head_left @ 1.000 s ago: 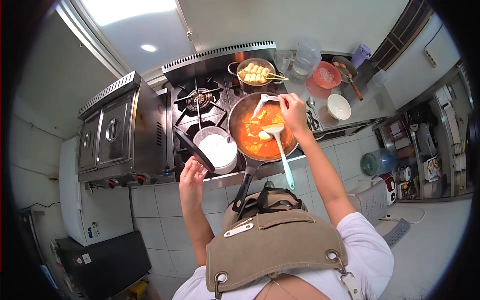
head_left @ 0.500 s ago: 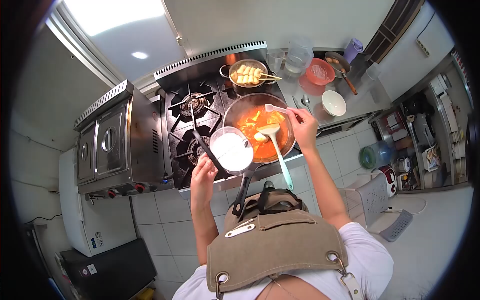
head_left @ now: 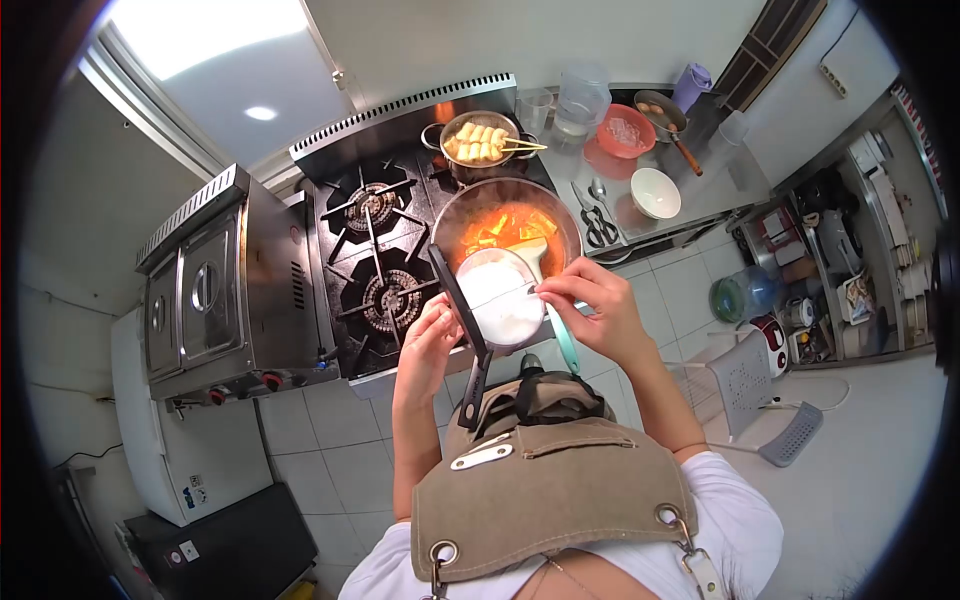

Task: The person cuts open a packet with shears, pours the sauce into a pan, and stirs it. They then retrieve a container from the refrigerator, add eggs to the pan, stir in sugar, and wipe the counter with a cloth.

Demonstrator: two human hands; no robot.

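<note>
My left hand (head_left: 430, 338) is wrapped round the left side of a round container of white powder (head_left: 502, 300), beside a black pan handle (head_left: 462, 300). The fingers of my right hand (head_left: 590, 300) pinch a small utensil whose far end is down in the container. Behind the container, red stew (head_left: 508, 225) steams in a wide pan (head_left: 450, 208). A spatula with a pale head and mint handle (head_left: 563, 340) leans out of that pan, partly hidden by the container and my right hand.
A pot (head_left: 452, 132) with skewers (head_left: 480, 142) stands behind the pan. Bare burners (head_left: 388, 298) lie left. On the right counter are scissors (head_left: 598, 225), a white bowl (head_left: 656, 193), a red bowl (head_left: 627, 132), a small pan with eggs (head_left: 660, 110) and a pitcher (head_left: 582, 98).
My right hand has moved from over the stew down to the container, bringing the small utensil into it. The container and my left hand have shifted slightly right.
</note>
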